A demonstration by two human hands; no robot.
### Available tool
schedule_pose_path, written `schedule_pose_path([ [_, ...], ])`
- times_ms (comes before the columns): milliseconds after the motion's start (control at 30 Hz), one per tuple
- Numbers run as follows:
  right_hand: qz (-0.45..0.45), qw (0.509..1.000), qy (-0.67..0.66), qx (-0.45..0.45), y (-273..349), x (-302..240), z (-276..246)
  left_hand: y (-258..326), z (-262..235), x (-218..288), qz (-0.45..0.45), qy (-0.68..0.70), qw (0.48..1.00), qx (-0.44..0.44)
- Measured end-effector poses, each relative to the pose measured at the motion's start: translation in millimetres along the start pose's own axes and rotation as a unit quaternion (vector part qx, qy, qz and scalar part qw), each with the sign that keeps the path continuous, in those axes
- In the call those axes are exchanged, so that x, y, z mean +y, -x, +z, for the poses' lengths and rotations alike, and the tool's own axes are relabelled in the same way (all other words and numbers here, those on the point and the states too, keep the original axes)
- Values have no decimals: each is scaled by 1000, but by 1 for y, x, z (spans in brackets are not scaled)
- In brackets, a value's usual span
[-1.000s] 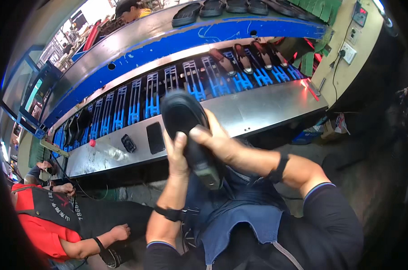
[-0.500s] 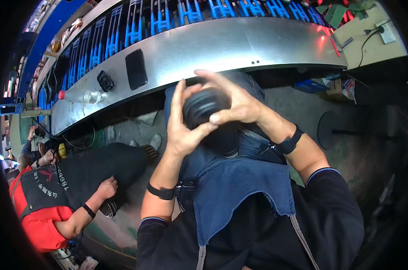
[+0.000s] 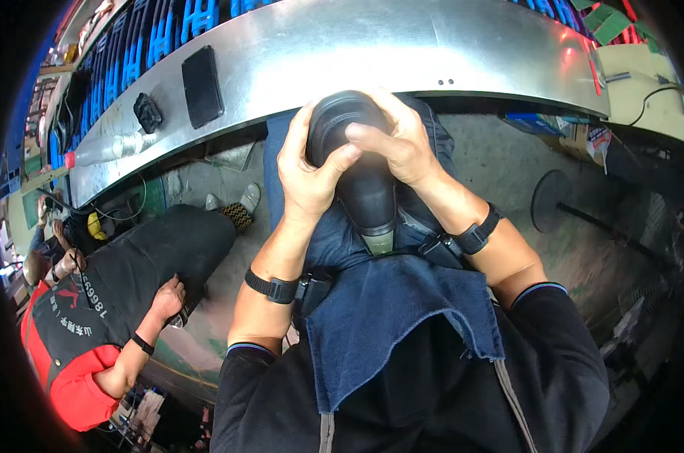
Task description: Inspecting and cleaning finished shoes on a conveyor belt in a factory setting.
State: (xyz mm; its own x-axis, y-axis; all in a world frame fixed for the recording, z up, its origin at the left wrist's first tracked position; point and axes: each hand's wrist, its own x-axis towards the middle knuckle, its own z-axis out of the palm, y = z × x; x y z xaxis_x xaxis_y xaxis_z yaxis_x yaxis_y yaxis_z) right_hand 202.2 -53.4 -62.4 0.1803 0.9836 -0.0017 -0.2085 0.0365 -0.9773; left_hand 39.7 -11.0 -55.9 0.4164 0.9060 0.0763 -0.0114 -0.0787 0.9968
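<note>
Head view, from the left of two head-worn fisheye cameras, upright and facing steeply down over the wearer's apron (image 3: 402,321). The left hand (image 3: 308,170) and right hand (image 3: 404,147) lie near the lens, above centre. The metal bench (image 3: 270,79), farther off, bows across the top; a co-worker (image 3: 123,291) appears at the left margin, floor (image 3: 489,155) at the right.

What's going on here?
A person holds a black shoe over their lap, left hand and right hand on either side of its front end, thumbs over the top. The front end points toward the metal bench, where a phone, a bottle and a small black item lie. A co-worker in red is at the left.
</note>
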Motion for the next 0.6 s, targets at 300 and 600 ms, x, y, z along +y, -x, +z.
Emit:
schedule_pose_path([
  [300, 37, 984, 175, 8, 52, -6, 21, 46, 3, 0, -60, 65, 994, 69],
  [600, -128, 949, 286, -33, 116, -78, -43, 57, 6, 58, -134, 472, 855, 166],
])
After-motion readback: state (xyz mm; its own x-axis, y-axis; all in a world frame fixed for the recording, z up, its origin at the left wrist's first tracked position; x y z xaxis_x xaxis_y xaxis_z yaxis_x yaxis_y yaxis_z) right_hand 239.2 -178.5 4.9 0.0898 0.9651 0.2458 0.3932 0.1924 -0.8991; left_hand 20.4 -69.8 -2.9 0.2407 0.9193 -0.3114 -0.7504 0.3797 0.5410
